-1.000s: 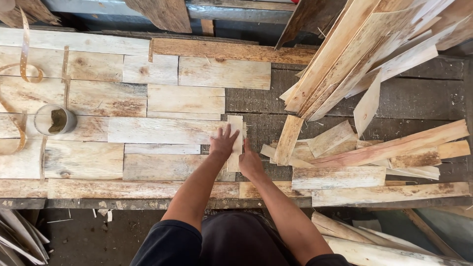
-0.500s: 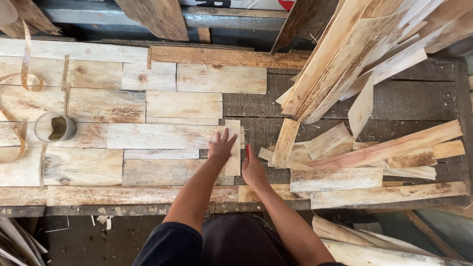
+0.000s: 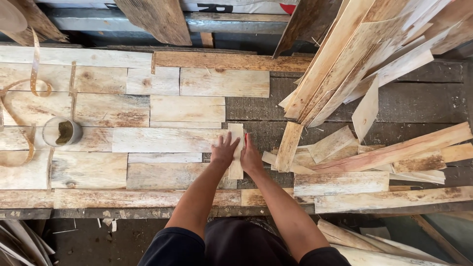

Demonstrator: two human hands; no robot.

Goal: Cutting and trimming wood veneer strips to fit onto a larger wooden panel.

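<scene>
Two hands: left hand (image 3: 225, 150) lies flat with its fingers on the short upright slat (image 3: 236, 150); right hand (image 3: 250, 156) presses edge-on against the slat's 3 o'clock side.
Grip: neither closes; both open, pressing.
Slat axis: 12 to 6 o'clock, butting the ends of laid boards (image 3: 162, 140) at 9 o'clock.
Desk (image 3: 256, 108): bare dark patch at 12 o'clock.
Container: round tin (image 3: 61, 131) far at 9 o'clock, holding something dark.
Loose offcuts (image 3: 340, 148): 3 o'clock.

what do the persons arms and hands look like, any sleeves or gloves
Both arms are bare from the upper arm down, with short black sleeves ending above the elbows. The left hand and right hand wear no gloves, and no rings, watch or wristbands show. Fingers are uncovered.
</scene>
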